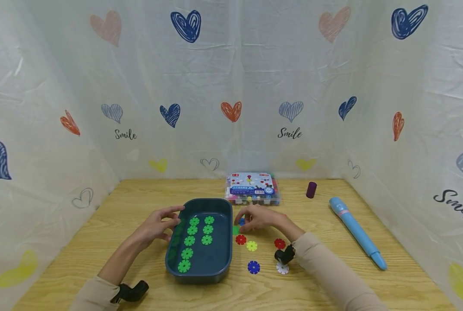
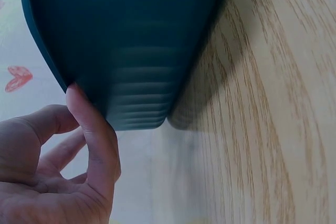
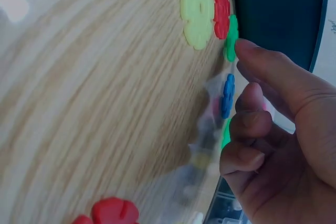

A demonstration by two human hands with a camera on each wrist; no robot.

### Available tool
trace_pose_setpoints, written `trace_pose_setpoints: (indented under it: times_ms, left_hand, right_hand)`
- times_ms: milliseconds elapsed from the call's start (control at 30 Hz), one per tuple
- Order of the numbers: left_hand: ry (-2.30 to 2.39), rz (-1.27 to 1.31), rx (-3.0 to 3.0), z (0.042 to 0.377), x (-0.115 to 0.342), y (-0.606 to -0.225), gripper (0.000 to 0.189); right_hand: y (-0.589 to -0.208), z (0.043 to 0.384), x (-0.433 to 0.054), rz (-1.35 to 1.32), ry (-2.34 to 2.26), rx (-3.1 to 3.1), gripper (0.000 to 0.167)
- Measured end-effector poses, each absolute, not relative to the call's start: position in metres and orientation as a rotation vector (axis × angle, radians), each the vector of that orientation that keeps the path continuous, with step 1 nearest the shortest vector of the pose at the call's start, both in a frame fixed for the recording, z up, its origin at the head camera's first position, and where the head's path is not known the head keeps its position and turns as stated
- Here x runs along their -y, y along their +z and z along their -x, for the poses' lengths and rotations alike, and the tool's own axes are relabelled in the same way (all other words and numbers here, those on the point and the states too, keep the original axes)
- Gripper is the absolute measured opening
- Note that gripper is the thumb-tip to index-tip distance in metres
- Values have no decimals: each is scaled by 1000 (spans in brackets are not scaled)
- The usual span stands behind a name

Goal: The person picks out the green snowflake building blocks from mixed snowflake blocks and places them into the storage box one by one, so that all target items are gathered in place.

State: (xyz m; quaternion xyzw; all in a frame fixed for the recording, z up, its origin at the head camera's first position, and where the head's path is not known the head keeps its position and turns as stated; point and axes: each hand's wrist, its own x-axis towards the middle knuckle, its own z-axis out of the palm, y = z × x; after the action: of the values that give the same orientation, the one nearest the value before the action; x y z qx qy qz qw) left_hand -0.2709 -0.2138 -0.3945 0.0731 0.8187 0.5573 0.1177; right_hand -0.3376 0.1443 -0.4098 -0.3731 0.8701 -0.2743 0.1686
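My left hand grips the left rim of a dark blue tray, with fingertips over the edge. In the left wrist view, the thumb lies against the tray's outer wall. Two rows of green flower-shaped discs lie inside. Just right of the tray, my right hand reaches down with bent fingers, thumb and index tips right at a green disc. A blue disc lies beside its fingers, partly hidden in the head view. Red and yellow discs lie nearby.
At the back stands a clear plastic box of coloured parts. A purple cylinder and a light blue pen-shaped stick are to the right. Another red disc, a dark blue disc and a white disc lie near the right sleeve.
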Motion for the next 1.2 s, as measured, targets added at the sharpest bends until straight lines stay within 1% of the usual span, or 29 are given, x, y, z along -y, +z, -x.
trace_pose_setpoints:
  times_ms: [467,767,1200]
  left_hand:
    - [1638,-231,-2389,271,214,-394,52]
    - [1640,-247,-2384,271,215,-396,52]
    - [1621,-233,-2418,270,214,-394,52]
  right_hand:
    - [-411,337,-135,1042,-777,-2502,27]
    - [-414,339,-131,1014,-822,-2510,21]
    - [-412,339,-132,975,-825,-2502,24]
